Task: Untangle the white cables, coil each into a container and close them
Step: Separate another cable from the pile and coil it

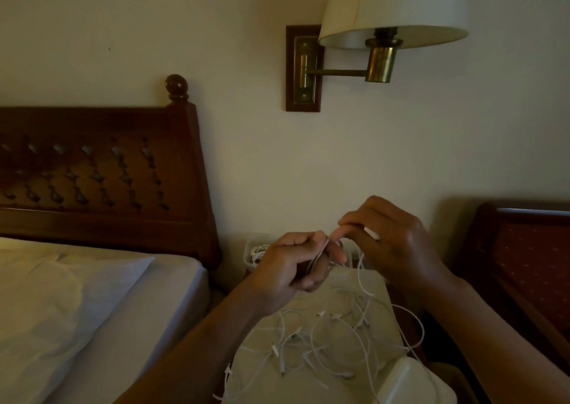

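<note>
**Pale container (410,382) at bottom edge, cable tangle behind it, one coil in hand**

- I see the cable tangle (324,335) spread loose over the nightstand top (339,283), several connectors poking out of it.
- One cable is lifted clear above the tangle. Left hand (290,268) is curled round a small coil (324,249) of it. Right hand (391,243) pinches the free strand (359,268) just beside the coil; the strand drops from there into the tangle. A white bit shows between the right fingers; I can't tell if it's a plug.
- Far container (251,249) sits at the wall end of the top, some white cable already in it.
- Handling, my read: thin, light, floppy, springy enough to uncoil if let go. Snags at connectors, so grip near a plug and feed it through the loops; don't yank.
- No brand, label or readable writing anywhere.
- Around: bed (92,295) and carved headboard (101,172) left, wall lamp (382,27) above, chair (524,264) right.
</note>
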